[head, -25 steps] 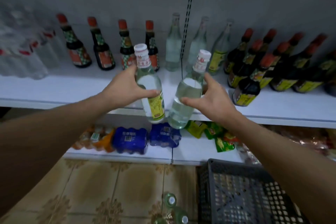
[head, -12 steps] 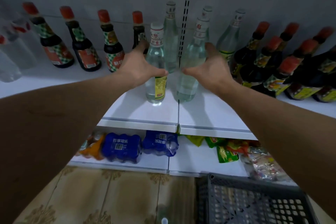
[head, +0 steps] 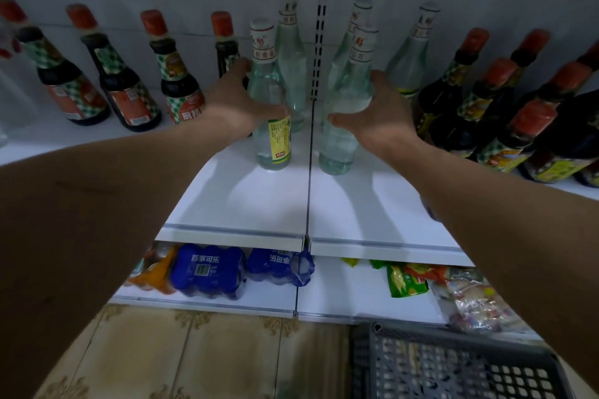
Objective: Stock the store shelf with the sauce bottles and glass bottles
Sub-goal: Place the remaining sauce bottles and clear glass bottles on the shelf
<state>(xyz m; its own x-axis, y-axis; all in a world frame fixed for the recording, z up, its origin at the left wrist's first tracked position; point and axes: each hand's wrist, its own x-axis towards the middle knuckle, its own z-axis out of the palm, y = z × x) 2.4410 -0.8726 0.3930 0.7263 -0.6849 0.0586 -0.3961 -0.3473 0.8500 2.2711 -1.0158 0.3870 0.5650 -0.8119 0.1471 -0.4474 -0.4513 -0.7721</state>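
Two clear glass bottles stand upright on the white shelf (head: 259, 204), one on each side of its centre seam. My left hand (head: 235, 100) grips the left clear bottle (head: 270, 126), the one with the yellow label. My right hand (head: 381, 113) grips the right clear bottle (head: 343, 126). Right behind them stand three more clear bottles (head: 290, 52) against the back wall. Dark sauce bottles with red caps (head: 176, 74) line the back left. Further dark sauce bottles with yellow labels (head: 505, 120) crowd the right end.
A grey plastic crate (head: 453, 366) sits on the tiled floor at lower right. The lower shelf (head: 340, 295) carries blue drink packs (head: 210, 269) and snack bags (head: 453, 288). A slotted upright (head: 322, 10) runs up the back wall at the seam.
Both hands carried their bottles from in front of the shelf edge inward and set them down upright, a little apart, in front of the back row.
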